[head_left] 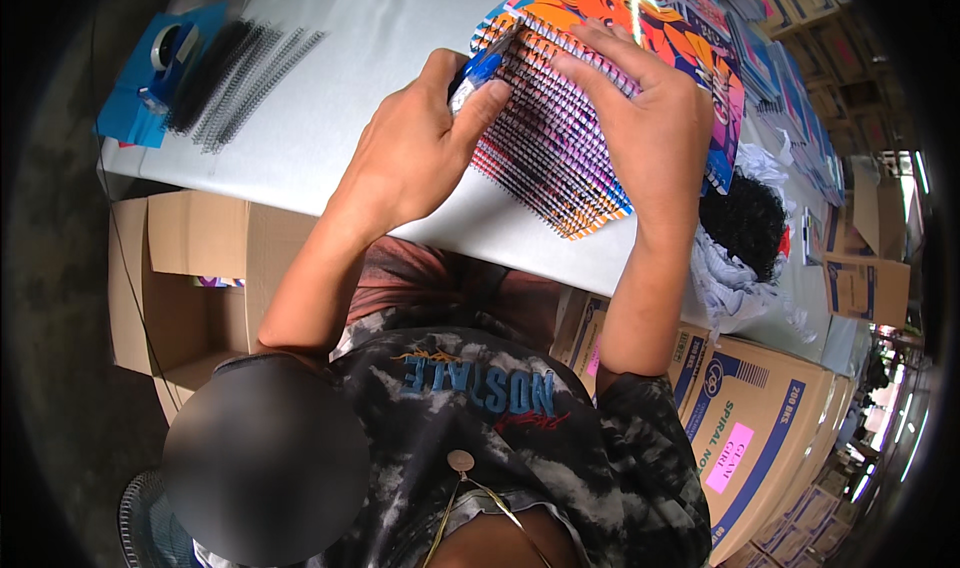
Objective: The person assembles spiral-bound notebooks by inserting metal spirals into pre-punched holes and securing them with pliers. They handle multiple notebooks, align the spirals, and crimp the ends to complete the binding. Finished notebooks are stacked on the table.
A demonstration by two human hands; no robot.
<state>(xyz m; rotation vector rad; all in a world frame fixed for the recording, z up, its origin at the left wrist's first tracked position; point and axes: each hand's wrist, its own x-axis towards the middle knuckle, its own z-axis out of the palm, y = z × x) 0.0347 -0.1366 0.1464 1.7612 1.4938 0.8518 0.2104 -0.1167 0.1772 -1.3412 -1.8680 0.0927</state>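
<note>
A fanned stack of spiral notebooks point(545, 133) lies on the table, its coil-bound edges stepped toward me and bright printed covers at the far side. My left hand point(415, 133) is closed around blue-handled pliers point(480, 71); their dark jaws reach the upper left end of the coils. Across the right part of the stack rests my right hand point(655, 118), fingers stretched out and spread over the bound edges and covers. It grips nothing that I can see. The tips of the pliers' jaws are too small to make out clearly.
Loose dark wire coils point(235, 83) lie at the left by a tape dispenser point(172, 53) on a blue sheet point(120, 98). A black tangled heap point(745, 218) and white scraps sit right. Open cardboard box point(195, 233) stands below left; a printed carton point(760, 418) stands below right.
</note>
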